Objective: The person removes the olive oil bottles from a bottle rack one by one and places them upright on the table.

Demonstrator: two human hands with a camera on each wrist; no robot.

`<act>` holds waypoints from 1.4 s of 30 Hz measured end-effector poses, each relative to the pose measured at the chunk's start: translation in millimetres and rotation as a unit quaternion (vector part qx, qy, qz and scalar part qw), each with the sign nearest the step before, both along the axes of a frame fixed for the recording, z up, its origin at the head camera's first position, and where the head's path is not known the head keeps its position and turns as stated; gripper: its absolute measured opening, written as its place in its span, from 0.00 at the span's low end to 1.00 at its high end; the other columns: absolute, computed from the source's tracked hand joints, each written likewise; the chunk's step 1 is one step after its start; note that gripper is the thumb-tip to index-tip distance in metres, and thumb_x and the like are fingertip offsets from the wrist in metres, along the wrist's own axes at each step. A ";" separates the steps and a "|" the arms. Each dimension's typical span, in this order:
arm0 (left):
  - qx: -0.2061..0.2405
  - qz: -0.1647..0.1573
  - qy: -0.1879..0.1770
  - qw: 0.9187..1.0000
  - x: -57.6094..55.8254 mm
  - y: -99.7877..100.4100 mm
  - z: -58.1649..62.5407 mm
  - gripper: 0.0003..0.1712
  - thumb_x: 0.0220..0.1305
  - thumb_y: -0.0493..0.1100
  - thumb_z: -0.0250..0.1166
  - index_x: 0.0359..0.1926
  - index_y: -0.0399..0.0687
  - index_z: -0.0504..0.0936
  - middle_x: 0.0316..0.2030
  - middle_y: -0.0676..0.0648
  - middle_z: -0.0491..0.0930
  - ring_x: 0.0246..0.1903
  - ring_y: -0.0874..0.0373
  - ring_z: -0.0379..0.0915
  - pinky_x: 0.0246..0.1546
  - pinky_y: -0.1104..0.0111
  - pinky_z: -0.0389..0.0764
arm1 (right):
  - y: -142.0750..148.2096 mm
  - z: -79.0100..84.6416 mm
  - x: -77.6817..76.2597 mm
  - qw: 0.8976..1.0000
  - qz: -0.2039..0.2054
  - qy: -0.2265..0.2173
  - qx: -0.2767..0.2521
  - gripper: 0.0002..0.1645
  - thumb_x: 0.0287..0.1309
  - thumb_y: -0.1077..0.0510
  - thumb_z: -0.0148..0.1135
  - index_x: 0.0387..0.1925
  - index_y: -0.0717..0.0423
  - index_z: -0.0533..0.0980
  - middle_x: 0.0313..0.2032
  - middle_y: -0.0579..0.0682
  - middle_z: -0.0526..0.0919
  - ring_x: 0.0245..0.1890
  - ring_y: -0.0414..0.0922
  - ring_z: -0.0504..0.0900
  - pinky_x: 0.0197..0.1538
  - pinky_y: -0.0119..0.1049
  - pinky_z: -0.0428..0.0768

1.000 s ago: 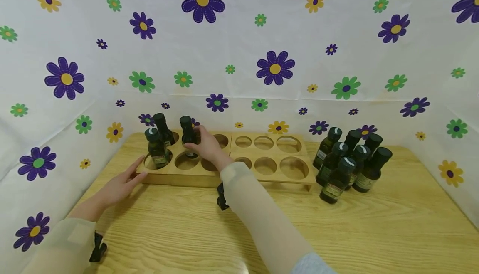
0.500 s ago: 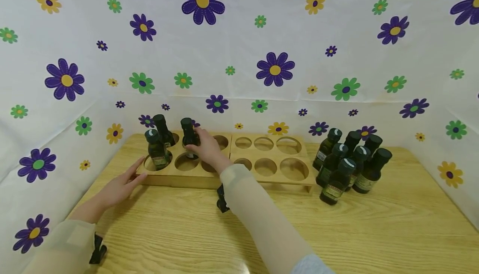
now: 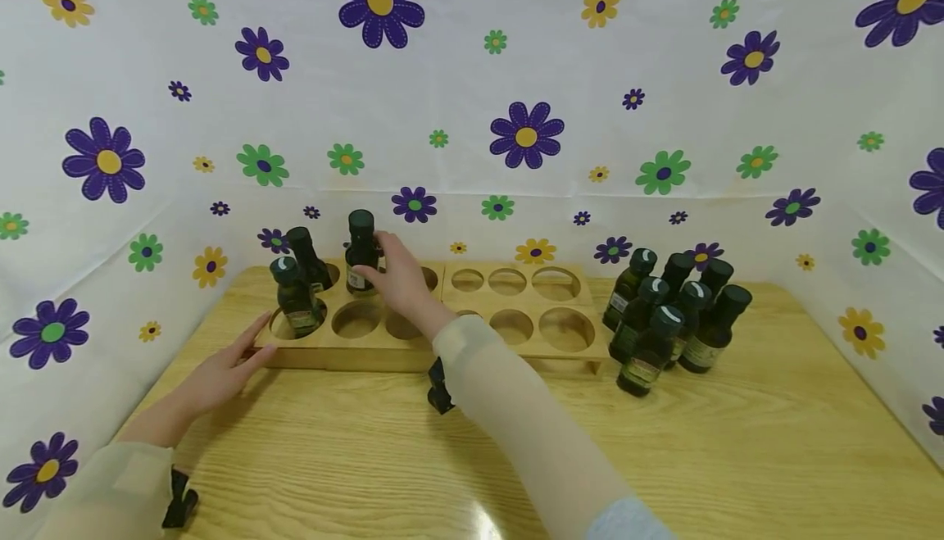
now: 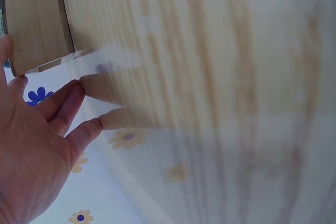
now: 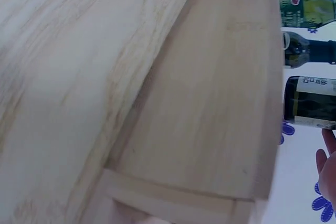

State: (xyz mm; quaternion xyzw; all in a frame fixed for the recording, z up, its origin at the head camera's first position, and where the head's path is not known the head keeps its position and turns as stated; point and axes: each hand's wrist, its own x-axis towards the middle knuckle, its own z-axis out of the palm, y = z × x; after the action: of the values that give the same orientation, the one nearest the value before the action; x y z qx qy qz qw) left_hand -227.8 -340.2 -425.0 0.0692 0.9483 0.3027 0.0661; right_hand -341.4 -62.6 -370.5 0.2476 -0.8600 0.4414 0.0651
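My right hand (image 3: 401,282) grips a dark glass bottle (image 3: 362,249) with a black cap, upright over the back row of the wooden bottle rack (image 3: 295,357). In the right wrist view this bottle (image 5: 313,100) stands above the rack's top edge, with a few fingers of the hand at the right border. Two similar bottles occupy the rack's left end: a front bottle (image 3: 297,298) and a back bottle (image 3: 307,255), both leaning a little. My left hand (image 3: 221,376) touches the rack's front left corner with extended fingers; its fingertips also meet the tabletop in the left wrist view.
Several dark bottles (image 3: 640,360) stand bunched on the wooden table (image 3: 516,442), just right of the rack. A second rack section (image 3: 527,302) with round holes of different sizes adjoins the first. Flower-printed white cloth (image 3: 442,73) rises behind and at both sides.
My right hand has raised the gripped bottle out of its lower position in the rack, showing more of its label. The left hand keeps its place. The head view has turned slightly right.
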 end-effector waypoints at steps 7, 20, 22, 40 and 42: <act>-0.003 0.000 0.000 1.000 1.4 0.5 0.2 0.41 0.76 0.60 0.44 0.78 0.51 0.36 0.61 0.22 0.65 0.56 0.23 0.63 0.50 0.36 0.66 | 13.4 11.1 8.6 0.999 0.011 0.034 -0.005 0.34 0.67 0.48 0.60 0.67 0.60 0.64 0.59 0.52 0.72 0.58 0.45 0.73 0.59 0.33 0.70; -0.005 -0.004 -0.005 1.000 0.8 0.7 1.2 0.42 0.76 0.59 0.43 0.77 0.48 0.35 0.61 0.21 0.64 0.57 0.22 0.62 0.51 0.36 0.65 | 50.0 13.1 31.9 0.997 0.025 0.052 -0.059 0.30 0.62 0.56 0.65 0.62 0.61 0.67 0.56 0.54 0.74 0.56 0.48 0.74 0.48 0.40 0.78; -0.006 -0.005 -0.004 1.000 0.5 -0.4 0.8 0.42 0.76 0.59 0.43 0.77 0.48 0.35 0.61 0.21 0.64 0.57 0.22 0.62 0.50 0.36 0.66 | 58.6 14.2 37.6 0.997 0.027 0.047 -0.059 0.30 0.62 0.56 0.65 0.62 0.60 0.67 0.56 0.54 0.74 0.56 0.48 0.74 0.46 0.39 0.77; -0.003 -0.010 -0.009 1.000 0.6 1.8 3.0 0.42 0.76 0.60 0.42 0.77 0.47 0.34 0.61 0.21 0.63 0.54 0.24 0.65 0.46 0.38 0.69 | 139.1 20.7 79.2 0.996 0.039 0.070 -0.046 0.27 0.60 0.61 0.67 0.58 0.60 0.68 0.51 0.54 0.78 0.51 0.50 0.77 0.47 0.47 0.77; -0.002 -0.012 -0.011 1.000 0.9 3.0 3.6 0.42 0.76 0.60 0.42 0.77 0.47 0.34 0.61 0.21 0.63 0.53 0.25 0.67 0.46 0.40 0.69 | 146.8 21.4 83.4 0.996 0.036 0.073 -0.047 0.27 0.59 0.62 0.68 0.57 0.62 0.69 0.50 0.55 0.79 0.50 0.52 0.77 0.46 0.49 0.77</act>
State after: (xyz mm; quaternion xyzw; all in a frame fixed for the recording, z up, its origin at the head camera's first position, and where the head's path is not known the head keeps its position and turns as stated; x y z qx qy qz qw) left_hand -226.8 -337.2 -421.4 0.0768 0.9473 0.3006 0.0797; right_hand -258.0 84.2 -349.1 0.3064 -0.8218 0.4643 0.1230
